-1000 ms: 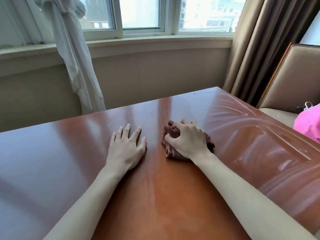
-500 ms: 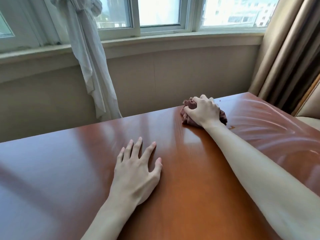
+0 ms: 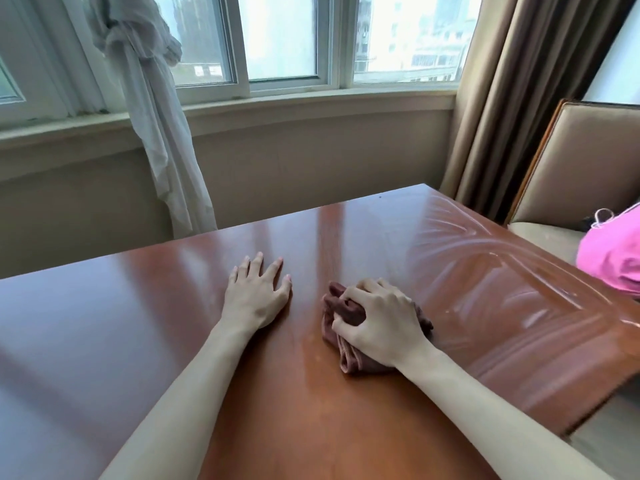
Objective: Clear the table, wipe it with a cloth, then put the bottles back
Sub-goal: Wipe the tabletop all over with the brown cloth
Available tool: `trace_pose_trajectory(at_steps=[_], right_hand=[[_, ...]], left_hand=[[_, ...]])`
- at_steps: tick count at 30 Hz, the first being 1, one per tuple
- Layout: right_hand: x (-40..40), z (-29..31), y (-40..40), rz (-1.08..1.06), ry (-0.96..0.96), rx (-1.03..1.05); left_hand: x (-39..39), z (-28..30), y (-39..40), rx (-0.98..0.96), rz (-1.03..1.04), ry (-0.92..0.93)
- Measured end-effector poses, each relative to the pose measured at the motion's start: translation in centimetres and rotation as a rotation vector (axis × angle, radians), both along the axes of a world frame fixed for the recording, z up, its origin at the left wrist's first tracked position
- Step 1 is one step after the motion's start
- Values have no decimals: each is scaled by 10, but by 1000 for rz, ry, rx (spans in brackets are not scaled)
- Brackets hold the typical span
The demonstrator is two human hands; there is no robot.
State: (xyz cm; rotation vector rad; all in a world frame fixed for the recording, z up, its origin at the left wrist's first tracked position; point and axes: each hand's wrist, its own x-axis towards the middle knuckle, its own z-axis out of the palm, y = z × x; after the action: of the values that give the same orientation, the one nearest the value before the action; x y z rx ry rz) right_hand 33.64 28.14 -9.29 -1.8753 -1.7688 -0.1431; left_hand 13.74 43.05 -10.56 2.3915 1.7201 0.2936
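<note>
A white curtain [image 3: 152, 133] hangs knotted at the upper left of the frame; below it the glossy brown worktop [image 3: 104, 323] fills the lower half; at centre the left hand [image 3: 254, 296] lies flat on the wood, fingers [image 3: 256, 263] straight and spread, holding nothing; just right of it the right hand [image 3: 379, 322] presses down a bunched reddish-brown cloth [image 3: 343, 344], fingers curled round its folds; wet streaks shine further right; a pink item [image 3: 613, 254] sits on a beige chair [image 3: 581, 168] at the right edge.
</note>
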Motion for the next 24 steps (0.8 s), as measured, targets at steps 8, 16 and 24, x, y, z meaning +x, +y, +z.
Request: trace_pose_trajectory(at_steps=[8,16,24], right_hand=[[9,3,158,-268,33,-59],[-59,9,288,310,22,-155],[88,5,335,-87,38,-77]], left_hand=[[1,-3,-3,53,-6,-24],[-1,-6,3,92,53,-65],[1,-8,9,88,66,-44]])
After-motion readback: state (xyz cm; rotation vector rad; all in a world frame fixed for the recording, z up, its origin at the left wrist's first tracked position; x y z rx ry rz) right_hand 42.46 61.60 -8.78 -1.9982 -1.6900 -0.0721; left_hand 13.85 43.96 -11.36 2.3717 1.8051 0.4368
